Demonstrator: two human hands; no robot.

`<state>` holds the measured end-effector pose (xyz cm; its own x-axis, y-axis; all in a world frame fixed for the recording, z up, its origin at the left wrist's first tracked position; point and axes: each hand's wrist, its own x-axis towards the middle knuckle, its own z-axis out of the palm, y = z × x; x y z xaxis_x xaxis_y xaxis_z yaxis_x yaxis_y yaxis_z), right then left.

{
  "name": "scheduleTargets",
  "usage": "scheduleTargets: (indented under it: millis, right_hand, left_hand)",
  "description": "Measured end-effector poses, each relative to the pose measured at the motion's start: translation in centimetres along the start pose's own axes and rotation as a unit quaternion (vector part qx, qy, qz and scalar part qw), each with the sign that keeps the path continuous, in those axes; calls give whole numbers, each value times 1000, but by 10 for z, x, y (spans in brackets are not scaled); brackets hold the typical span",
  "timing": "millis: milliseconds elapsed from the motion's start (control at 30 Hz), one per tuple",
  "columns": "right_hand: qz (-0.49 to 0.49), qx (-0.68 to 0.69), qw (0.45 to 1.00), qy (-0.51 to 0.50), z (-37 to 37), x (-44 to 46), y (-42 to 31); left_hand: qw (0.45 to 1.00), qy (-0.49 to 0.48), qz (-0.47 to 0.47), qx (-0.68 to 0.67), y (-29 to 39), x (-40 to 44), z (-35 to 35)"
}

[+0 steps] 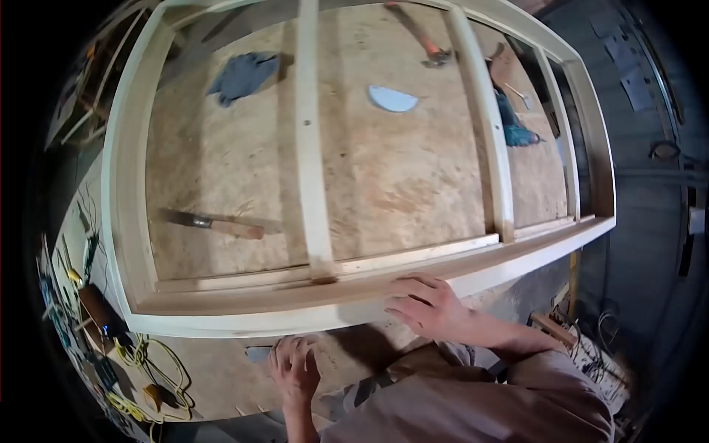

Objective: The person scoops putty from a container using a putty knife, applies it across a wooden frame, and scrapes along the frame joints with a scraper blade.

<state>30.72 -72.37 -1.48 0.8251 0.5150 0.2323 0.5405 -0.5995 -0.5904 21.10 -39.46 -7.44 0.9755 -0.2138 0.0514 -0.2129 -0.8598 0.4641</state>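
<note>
A large pale wooden frame [317,159] with several crossbars stretches across the view, above a worn wooden worktop [413,170]. On its near rail lies my right hand [426,304], fingers bent over the wood and gripping it. My left hand [294,367] is just below that rail, over the worktop, its fingers bent but apart. Beside its outer fingers is a small flat grey-blue piece [258,354], partly hidden by the hand. I cannot tell whether the left fingertips touch the frame's underside.
Inside the frame's openings lie a wooden-handled chisel [221,224], a grey cloth [245,77], a light-blue half-round piece [393,98], a hammer [421,38], a teal power drill [515,122] and a handsaw [500,66]. Yellow cord [159,365] hangs coiled at lower left.
</note>
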Motion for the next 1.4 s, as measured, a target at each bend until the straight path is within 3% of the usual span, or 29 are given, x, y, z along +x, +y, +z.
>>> scheduleTargets:
  millis: [100, 133, 233, 267, 300, 367, 433, 467, 533, 633, 733, 867, 1333, 1367, 1400]
  right_hand:
    - [66, -14, 997, -40, -29, -18, 2]
    - [124, -30, 986, -106, -50, -36, 3]
    - [157, -116, 967, -165, -56, -80, 23]
    - [151, -143, 969, -133, -55, -81, 28]
    - [120, -165, 976, -73, -43, -94, 46]
    - [135, -147, 979, -38, -35, -88, 54]
    - [133, -145, 980, -33, -27, -87, 59]
    - [139, -150, 978, -34, -44, -93, 58]
    - [131, -161, 978, -27, -45, -92, 58]
    - [117, -187, 975, -27, -43, -90, 58]
    - [130, -192, 972, -37, -40, -88, 58]
    - [125, -213, 969, -31, -34, -88, 56]
    - [156, -222, 962, -30, -31, -83, 48]
    - [168, -210, 963, -36, -31, -87, 48]
    - [165, -213, 962, -45, -35, -90, 47]
  left_hand:
    - [999, 27, -42, -9, 18, -22, 21]
    - [994, 55, -93, -27, 47, -30, 4]
    - [992, 102, -78, 6, 50, -35, -15]
    - [988, 112, -99, 47, 52, -21, -34]
    - [986, 97, -59, 119, 43, -9, -54]
    - [994, 74, -25, 76, 19, 28, -93]
    - [992, -41, 4, 122, 6, 84, -126]
    - [989, -124, 16, 75, 21, 123, -138]
    - [963, -257, 35, 77, 8, 171, -128]
    - [890, -438, 80, 94, -36, 197, -87]
    - [812, -579, 59, 34, -52, 219, -72]
    - [830, -539, 123, 69, -58, 217, -71]
    - [830, -552, 67, 37, -53, 216, -76]
    - [837, -543, 59, 41, -53, 211, -81]
    - [874, -472, 89, 67, -54, 195, -84]
